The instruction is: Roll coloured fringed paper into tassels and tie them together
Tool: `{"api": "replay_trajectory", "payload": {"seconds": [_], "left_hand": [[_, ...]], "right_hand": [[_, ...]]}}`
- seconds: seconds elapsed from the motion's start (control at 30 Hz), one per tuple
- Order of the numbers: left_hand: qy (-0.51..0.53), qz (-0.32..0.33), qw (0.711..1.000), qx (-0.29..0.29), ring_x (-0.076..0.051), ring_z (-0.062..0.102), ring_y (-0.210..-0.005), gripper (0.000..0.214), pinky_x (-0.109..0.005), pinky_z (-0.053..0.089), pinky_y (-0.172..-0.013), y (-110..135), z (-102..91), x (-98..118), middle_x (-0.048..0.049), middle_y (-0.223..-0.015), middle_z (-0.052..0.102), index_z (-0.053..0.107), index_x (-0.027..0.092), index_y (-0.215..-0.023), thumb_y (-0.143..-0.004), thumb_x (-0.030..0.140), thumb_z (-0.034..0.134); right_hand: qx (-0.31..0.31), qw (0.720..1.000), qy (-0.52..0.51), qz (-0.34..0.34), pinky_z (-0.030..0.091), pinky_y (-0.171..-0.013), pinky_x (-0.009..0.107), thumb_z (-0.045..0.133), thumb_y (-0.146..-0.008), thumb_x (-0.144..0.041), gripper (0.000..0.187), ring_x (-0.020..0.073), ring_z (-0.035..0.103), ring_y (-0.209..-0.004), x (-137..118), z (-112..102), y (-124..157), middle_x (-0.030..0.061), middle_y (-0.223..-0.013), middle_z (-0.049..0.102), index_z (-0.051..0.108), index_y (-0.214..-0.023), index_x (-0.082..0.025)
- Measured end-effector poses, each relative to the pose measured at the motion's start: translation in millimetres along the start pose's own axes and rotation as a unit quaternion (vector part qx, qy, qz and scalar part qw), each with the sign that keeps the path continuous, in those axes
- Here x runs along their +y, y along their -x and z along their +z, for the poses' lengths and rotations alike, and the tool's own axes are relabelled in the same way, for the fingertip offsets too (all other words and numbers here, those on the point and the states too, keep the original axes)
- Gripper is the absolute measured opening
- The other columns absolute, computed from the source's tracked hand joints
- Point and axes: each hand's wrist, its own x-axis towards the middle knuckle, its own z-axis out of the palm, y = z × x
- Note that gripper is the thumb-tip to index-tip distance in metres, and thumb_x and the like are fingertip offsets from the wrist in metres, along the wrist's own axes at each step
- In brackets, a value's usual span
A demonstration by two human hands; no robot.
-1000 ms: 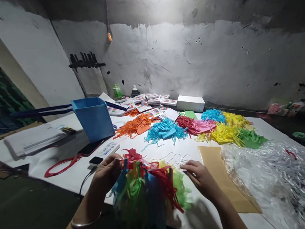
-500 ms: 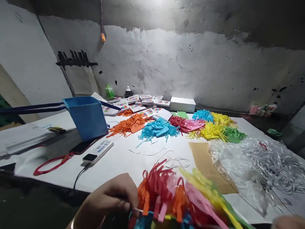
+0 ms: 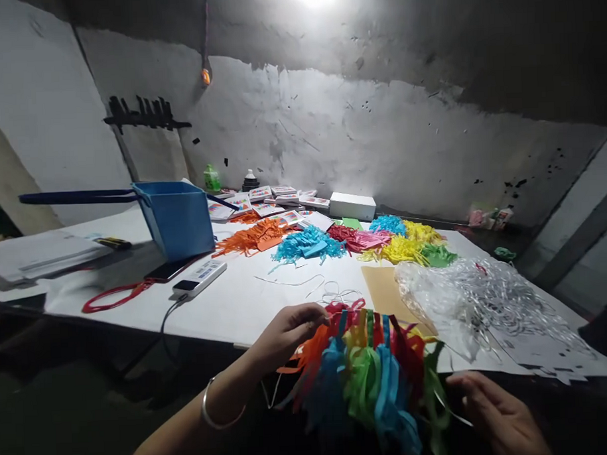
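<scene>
My left hand (image 3: 299,324), a bangle on its wrist, pinches the top left end of a tassel garland (image 3: 363,378). Its paper-strip tassels in orange, red, blue, green and yellow hang side by side below the table's front edge. My right hand (image 3: 496,406) is at the garland's right end, fingers closed on a thin white string (image 3: 454,411) beside a dark green tassel (image 3: 433,395). Behind the garland, a loose loop of white string (image 3: 338,294) lies on the white table (image 3: 256,302).
Bundles of cut strips lie across the table, orange (image 3: 251,237), blue (image 3: 309,244) and yellow (image 3: 401,248). At right are a brown card (image 3: 378,288) and tangled silvery string (image 3: 505,300). A blue bin (image 3: 178,222), power bank (image 3: 200,276) and flat printed boxes (image 3: 282,198) stand further back.
The garland has been raised and turned, so its tassels now hang down in front of the table. My left hand moved up and right; my right hand came inward from the lower right.
</scene>
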Motion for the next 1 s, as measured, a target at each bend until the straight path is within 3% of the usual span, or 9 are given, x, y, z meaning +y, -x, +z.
{"api": "replay_trajectory", "payload": {"seconds": [0.27,0.4,0.53,0.63,0.73,0.83,0.87,0.93,1.0], "left_hand": [[-0.045,0.029,0.999,0.010,-0.019,0.056,-0.078,0.017,-0.028,0.044,-0.072,7.8,-1.7,5.3,-0.0035,-0.081,0.067,0.070,0.018,-0.084,-0.083,0.032,0.061],[0.008,-0.019,1.000,0.018,-0.012,0.043,-0.059,0.032,-0.022,0.036,-0.055,8.1,-9.3,-1.1,0.0017,-0.066,0.055,0.068,0.016,-0.084,-0.085,0.047,0.064],[0.106,-0.101,0.989,-0.002,-0.007,0.020,-0.046,0.041,-0.020,0.015,-0.043,-18.9,-12.9,-16.3,0.0100,-0.050,0.033,0.061,0.015,-0.075,-0.078,0.054,0.071],[0.140,-0.092,0.985,0.036,-0.006,0.016,-0.045,0.039,-0.020,0.013,-0.042,-53.5,-9.8,-18.5,0.0117,-0.050,0.027,0.055,0.017,-0.071,-0.074,0.051,0.073],[0.145,-0.054,0.984,0.086,-0.007,0.016,-0.046,0.035,-0.020,0.015,-0.043,-68.7,3.6,-12.5,0.0114,-0.055,0.025,0.055,0.019,-0.081,-0.082,0.052,0.063],[0.077,0.013,0.993,0.091,-0.010,0.034,-0.050,0.028,-0.021,0.027,-0.047,-51.9,33.8,-24.4,0.0049,-0.059,0.043,0.061,0.018,-0.083,-0.090,0.046,0.059],[-0.017,0.078,0.995,0.068,-0.012,0.044,-0.056,0.029,-0.022,0.033,-0.051,-42.8,46.5,-36.6,0.0005,-0.064,0.052,0.061,0.018,-0.078,-0.094,0.041,0.055],[-0.196,0.219,0.955,0.034,-0.014,0.047,-0.053,0.029,-0.024,0.034,-0.050,-25.7,71.4,-71.5,-0.0020,-0.061,0.056,0.059,0.020,-0.073,-0.096,0.033,0.048],[-0.270,0.310,0.908,0.078,-0.016,0.048,-0.049,0.029,-0.027,0.032,-0.045,-13.8,89.5,-110.5,-0.0044,-0.060,0.058,0.061,0.021,-0.080,-0.096,0.033,0.040]], "right_hand": [[-0.029,0.999,-0.028,-0.019,0.042,-0.047,0.020,0.085,-0.062,-0.061,0.048,0.0089,0.044,-0.049,8.1,-5.9,0.2,-0.0048,-0.053,0.047,0.074,-0.085,-0.020],[-0.076,0.996,-0.055,0.001,0.032,-0.044,0.019,0.084,-0.068,-0.056,0.041,0.0058,0.036,-0.047,19.4,0.5,-4.1,-0.0058,-0.054,0.041,0.073,-0.080,-0.018],[-0.049,0.985,-0.167,0.007,0.034,-0.043,0.020,0.090,-0.060,-0.053,0.041,0.0058,0.035,-0.046,1.9,21.3,-32.3,-0.0070,-0.054,0.039,0.071,-0.074,-0.020],[-0.049,0.972,-0.230,-0.007,0.023,-0.040,0.016,0.093,-0.055,-0.050,0.045,0.0017,0.022,-0.044,-24.5,46.5,-67.1,-0.0113,-0.053,0.031,0.070,-0.077,-0.017],[-0.071,0.970,-0.231,-0.016,0.016,-0.040,0.016,0.090,-0.058,-0.054,0.046,0.0022,0.014,-0.045,-33.8,79.8,-79.5,-0.0131,-0.053,0.025,0.069,-0.081,-0.020],[-0.152,0.973,-0.169,0.027,0.012,-0.040,0.018,0.081,-0.068,-0.062,0.048,0.0034,0.017,-0.044,-12.8,118.3,-57.9,-0.0113,-0.051,0.029,0.069,-0.077,-0.017],[-0.195,0.970,-0.140,0.038,0.014,-0.041,0.019,0.079,-0.067,-0.066,0.052,0.0039,0.020,-0.044,-1.2,130.2,-48.0,-0.0101,-0.050,0.031,0.068,-0.073,-0.016],[-0.279,0.957,-0.080,0.027,0.025,-0.049,0.021,0.073,-0.072,-0.070,0.056,0.0062,0.030,-0.050,23.2,148.9,-32.3,-0.0067,-0.053,0.037,0.065,-0.065,-0.015],[-0.340,0.939,-0.045,0.021,0.029,-0.056,0.023,0.066,-0.078,-0.073,0.060,0.0080,0.033,-0.056,43.8,159.1,-26.8,-0.0052,-0.058,0.039,0.063,-0.064,-0.015]]}}
